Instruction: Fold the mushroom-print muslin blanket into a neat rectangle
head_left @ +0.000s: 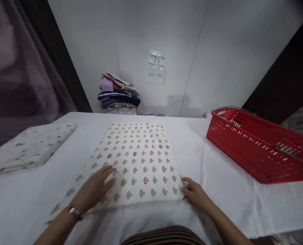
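A white cloth (141,163) printed with rows of grey mushrooms, and a few red, blue, green and yellow ones, lies spread before me on the white-covered table. Over its left part is my left hand (96,187), with fingers apart; whether it touches the fabric is hard to tell. At the near right corner, my right hand (194,194) pinches the cloth's edge between thumb and fingers. The cloth's left side runs slantwise under my left forearm, which hides part of it.
A folded white printed cloth (31,146) lies at the left. Folded clothes are stacked (119,95) against the back wall, near two taped paper notes (156,68). A red plastic basket (256,146) stands at the right. A dark curtain (20,68) hangs on the left.
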`<action>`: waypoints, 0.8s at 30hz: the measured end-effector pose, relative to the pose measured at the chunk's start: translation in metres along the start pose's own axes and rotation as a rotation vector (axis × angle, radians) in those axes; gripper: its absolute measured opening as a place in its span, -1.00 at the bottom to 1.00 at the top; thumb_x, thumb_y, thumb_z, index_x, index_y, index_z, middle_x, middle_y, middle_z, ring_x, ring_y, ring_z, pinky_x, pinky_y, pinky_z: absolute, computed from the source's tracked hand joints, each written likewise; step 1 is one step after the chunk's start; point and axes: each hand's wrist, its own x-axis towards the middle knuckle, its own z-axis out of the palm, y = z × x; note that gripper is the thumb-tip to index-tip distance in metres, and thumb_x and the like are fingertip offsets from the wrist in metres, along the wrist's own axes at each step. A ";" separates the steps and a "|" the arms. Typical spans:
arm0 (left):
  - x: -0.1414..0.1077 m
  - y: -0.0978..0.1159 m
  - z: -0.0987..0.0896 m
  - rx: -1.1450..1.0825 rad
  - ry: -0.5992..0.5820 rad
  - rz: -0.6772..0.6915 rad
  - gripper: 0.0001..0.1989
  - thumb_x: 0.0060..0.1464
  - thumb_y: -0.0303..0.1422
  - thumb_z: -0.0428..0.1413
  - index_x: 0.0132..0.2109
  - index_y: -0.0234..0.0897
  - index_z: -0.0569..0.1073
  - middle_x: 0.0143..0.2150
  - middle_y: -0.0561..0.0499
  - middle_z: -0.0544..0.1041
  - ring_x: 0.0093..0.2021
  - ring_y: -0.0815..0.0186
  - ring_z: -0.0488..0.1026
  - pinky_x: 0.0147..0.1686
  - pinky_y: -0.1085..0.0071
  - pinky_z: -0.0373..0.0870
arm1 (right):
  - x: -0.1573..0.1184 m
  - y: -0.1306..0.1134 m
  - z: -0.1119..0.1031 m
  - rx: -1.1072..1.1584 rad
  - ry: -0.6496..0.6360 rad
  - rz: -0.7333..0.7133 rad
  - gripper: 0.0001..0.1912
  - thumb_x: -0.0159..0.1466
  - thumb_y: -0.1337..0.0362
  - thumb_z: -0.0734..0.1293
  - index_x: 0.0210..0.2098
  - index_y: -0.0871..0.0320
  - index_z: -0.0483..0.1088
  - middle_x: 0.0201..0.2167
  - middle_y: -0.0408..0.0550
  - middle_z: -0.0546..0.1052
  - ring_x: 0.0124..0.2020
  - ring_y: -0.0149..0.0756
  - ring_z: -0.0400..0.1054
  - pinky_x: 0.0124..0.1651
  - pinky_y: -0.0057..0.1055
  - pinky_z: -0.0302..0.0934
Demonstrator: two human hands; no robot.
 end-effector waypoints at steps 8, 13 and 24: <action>0.079 0.112 0.063 -0.118 -0.121 0.350 -0.62 0.13 -0.25 0.01 0.09 -0.20 0.38 0.23 -0.10 0.30 0.23 0.13 0.18 0.20 0.07 0.13 | 0.026 -0.010 -0.030 -0.289 0.015 -0.078 -0.70 0.20 0.15 0.23 -0.14 0.12 0.44 -0.54 -0.14 0.48 -0.49 -0.33 0.34 -0.43 -0.45 0.10; 0.086 0.115 0.093 -0.106 -0.175 0.381 -0.53 0.17 -0.19 -0.03 0.17 -0.26 0.29 0.30 -0.16 0.18 0.31 0.08 0.05 0.24 -0.05 -0.03 | 0.110 -0.034 -0.050 -0.153 0.074 -0.141 -0.78 0.18 0.26 0.18 -0.35 0.17 0.44 -0.54 -0.16 0.47 -0.56 -0.40 0.35 -0.44 -0.49 0.17; 0.079 0.106 0.102 -0.095 -0.100 0.434 -0.53 0.21 -0.17 -0.09 0.22 -0.17 0.24 0.31 -0.08 0.16 0.31 0.10 0.04 0.25 -0.05 0.01 | 0.327 -0.112 -0.055 -0.320 0.355 -0.012 -0.69 0.23 0.22 0.23 -0.10 0.21 0.43 -0.06 0.05 0.49 -0.04 -0.23 0.36 -0.13 -0.45 0.19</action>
